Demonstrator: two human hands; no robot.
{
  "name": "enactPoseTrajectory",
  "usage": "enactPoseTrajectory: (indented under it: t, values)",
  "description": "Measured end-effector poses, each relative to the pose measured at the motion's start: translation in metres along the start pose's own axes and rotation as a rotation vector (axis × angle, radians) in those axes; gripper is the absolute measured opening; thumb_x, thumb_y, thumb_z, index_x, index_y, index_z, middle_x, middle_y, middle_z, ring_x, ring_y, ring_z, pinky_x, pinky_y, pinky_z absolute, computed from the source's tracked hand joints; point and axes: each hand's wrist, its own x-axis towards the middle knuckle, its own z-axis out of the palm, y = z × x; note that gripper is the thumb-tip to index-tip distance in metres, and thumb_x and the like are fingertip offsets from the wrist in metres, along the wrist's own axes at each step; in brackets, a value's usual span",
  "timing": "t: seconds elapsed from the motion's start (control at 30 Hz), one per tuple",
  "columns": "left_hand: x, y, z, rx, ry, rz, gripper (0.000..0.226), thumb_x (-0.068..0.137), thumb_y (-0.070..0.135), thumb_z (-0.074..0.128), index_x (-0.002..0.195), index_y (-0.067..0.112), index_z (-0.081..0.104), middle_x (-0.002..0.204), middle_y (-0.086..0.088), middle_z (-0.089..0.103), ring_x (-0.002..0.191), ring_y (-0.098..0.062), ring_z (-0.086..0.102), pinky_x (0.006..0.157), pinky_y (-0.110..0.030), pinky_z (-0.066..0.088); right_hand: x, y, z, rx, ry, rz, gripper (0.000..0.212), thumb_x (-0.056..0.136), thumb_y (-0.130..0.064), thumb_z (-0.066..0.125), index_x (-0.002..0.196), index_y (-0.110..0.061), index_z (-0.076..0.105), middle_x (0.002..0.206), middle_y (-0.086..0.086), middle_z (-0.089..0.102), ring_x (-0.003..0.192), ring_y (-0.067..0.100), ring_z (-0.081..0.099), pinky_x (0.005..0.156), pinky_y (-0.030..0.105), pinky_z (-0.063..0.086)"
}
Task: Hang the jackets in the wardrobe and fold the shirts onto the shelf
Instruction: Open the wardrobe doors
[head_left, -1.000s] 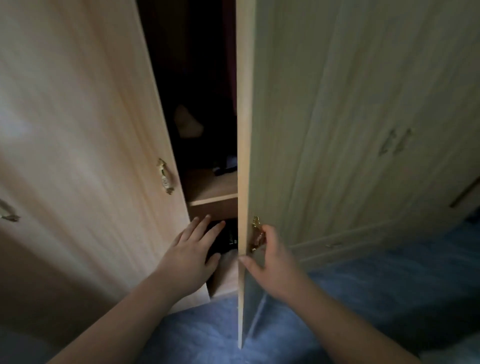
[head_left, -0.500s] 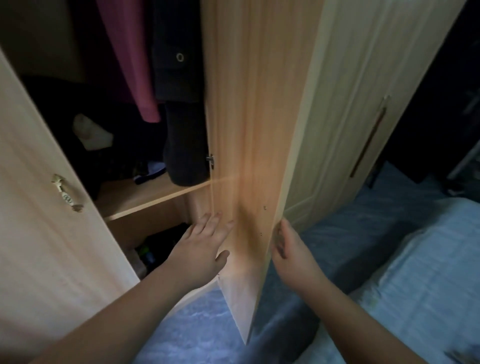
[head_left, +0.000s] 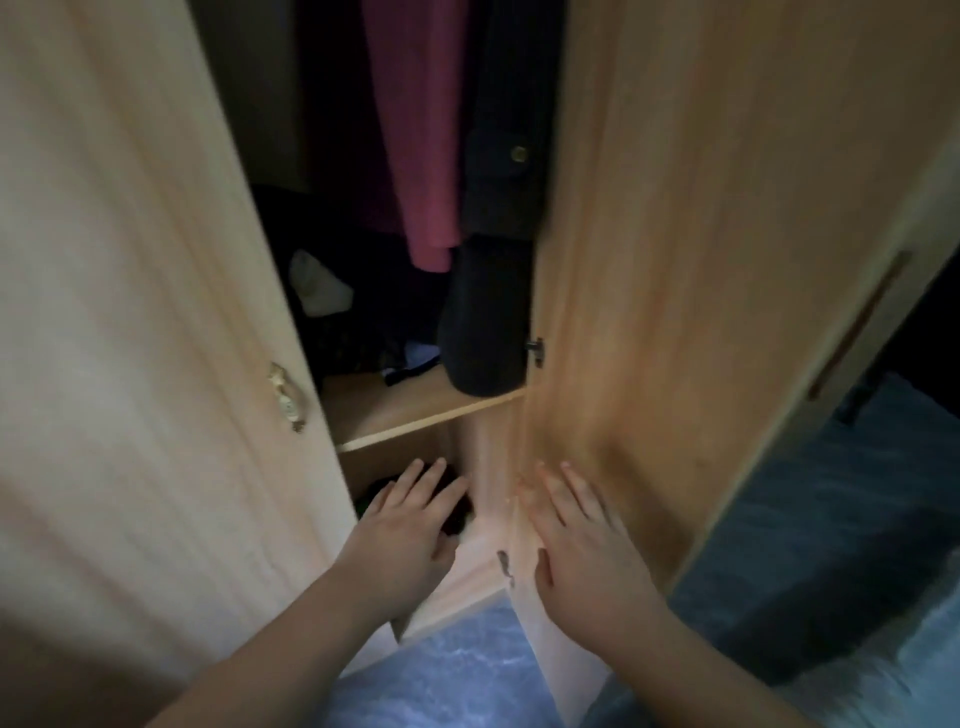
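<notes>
The light wooden wardrobe stands open, its left door (head_left: 135, 322) and right door (head_left: 675, 270) swung out toward me. Inside hang a pink garment (head_left: 415, 130) and a dark jacket (head_left: 493, 249) with a brass button. Below them a wooden shelf (head_left: 415, 410) carries a heap of dark and pale clothes (head_left: 353, 322). My left hand (head_left: 405, 535) hovers with straight fingers over the dark lower compartment. My right hand (head_left: 582, 540) lies flat, fingers straight, against the inner face of the right door. Neither hand holds anything.
A brass handle (head_left: 284, 397) sits on the left door. More wardrobe doors with a long handle (head_left: 857, 327) stand to the right. Blue bedding (head_left: 831, 545) lies below and to the right, close to the open right door.
The right door has swung wide open. My right hand left the door's handle and edge and now presses flat on its inner face. The hanging garments have come into view.
</notes>
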Motion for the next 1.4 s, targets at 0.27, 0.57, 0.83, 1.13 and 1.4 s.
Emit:
enactPoseTrajectory:
  t: [0.27, 0.57, 0.83, 1.13, 1.4]
  values:
    - [-0.010, -0.157, -0.039, -0.353, 0.158, -0.350, 0.059, 0.099, 0.032, 0.046, 0.154, 0.021, 0.024, 0.157, 0.002, 0.032, 0.144, -0.018, 0.030, 0.113, -0.026, 0.026, 0.106, -0.089, 0.013, -0.050, -0.167, -0.106, 0.075, 0.092, -0.037, 0.039, 0.154, -0.039, -0.002, 0.165, -0.008, -0.006, 0.151, 0.018, -0.013, 0.122, 0.047, 0.017]
    - [0.064, -0.190, -0.044, -0.828, 0.479, -0.510, 0.024, 0.097, 0.017, 0.052, 0.119, 0.011, 0.061, 0.107, -0.001, 0.061, 0.095, -0.016, 0.057, 0.089, -0.029, 0.046, 0.128, -0.119, 0.008, -0.097, -0.183, -0.120, 0.066, 0.097, -0.043, 0.028, 0.155, -0.037, -0.002, 0.165, -0.007, -0.010, 0.151, 0.018, -0.014, 0.123, 0.045, 0.007]
    - [0.029, -0.157, -0.036, -0.858, 0.372, -0.564, 0.055, 0.097, 0.017, 0.050, 0.149, 0.017, 0.032, 0.145, -0.006, 0.047, 0.131, -0.027, 0.047, 0.094, -0.020, 0.032, 0.094, -0.114, 0.002, -0.130, -0.045, -0.216, 0.065, 0.095, -0.053, 0.017, 0.156, -0.037, 0.001, 0.166, -0.003, 0.005, 0.152, 0.022, -0.006, 0.122, 0.052, 0.013]
    - [-0.116, -0.081, -0.015, -0.753, 0.544, -0.626, 0.053, 0.094, 0.020, 0.059, 0.142, 0.025, 0.036, 0.121, 0.017, 0.046, 0.110, -0.001, 0.045, 0.091, -0.018, 0.036, 0.007, -0.132, 0.004, -0.071, -0.025, -0.466, 0.063, 0.100, -0.053, 0.027, 0.156, -0.038, 0.003, 0.165, -0.006, 0.002, 0.152, 0.021, -0.004, 0.122, 0.047, 0.007]
    - [-0.269, -0.086, -0.027, -0.705, 0.582, -0.798, 0.059, 0.086, 0.023, 0.070, 0.134, 0.029, 0.037, 0.110, 0.023, 0.052, 0.103, 0.000, 0.055, 0.089, -0.018, 0.044, -0.048, -0.192, 0.002, -0.030, -0.048, -0.709, 0.064, 0.100, -0.055, 0.019, 0.155, -0.038, -0.010, 0.164, -0.006, -0.009, 0.151, 0.020, -0.015, 0.123, 0.048, 0.002]
